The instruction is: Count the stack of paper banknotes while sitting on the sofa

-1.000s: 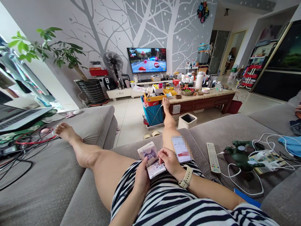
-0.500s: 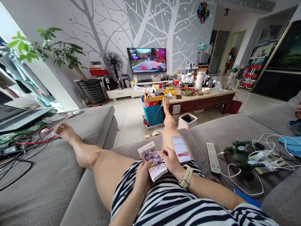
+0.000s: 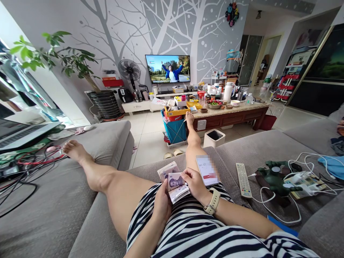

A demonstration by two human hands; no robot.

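A folded stack of purple five-yuan banknotes (image 3: 172, 171) is in front of my lap, one half leaning up and the other folded toward me. My left hand (image 3: 162, 200) is closed around its left side, thumb on top. With thumb and fingers, my right hand (image 3: 195, 182) pinches the upper right corner of one banknote (image 3: 176, 181), whose portrait faces me. A lit phone (image 3: 206, 170) lies on my right thigh just beyond the right hand. That wrist wears a pale watch (image 3: 213, 201).
On the sofa (image 3: 228, 157) at right lie a remote control (image 3: 244, 180), a dark green figure (image 3: 276, 179) and a power strip (image 3: 309, 184) with white cables. A laptop (image 3: 24, 132) and tangled cables are at left. Ahead stands a crowded coffee table (image 3: 231, 114).
The front banknote now lies flatter and shows more of its portrait, as my left thumb has shifted toward its left edge. The television picture has changed.
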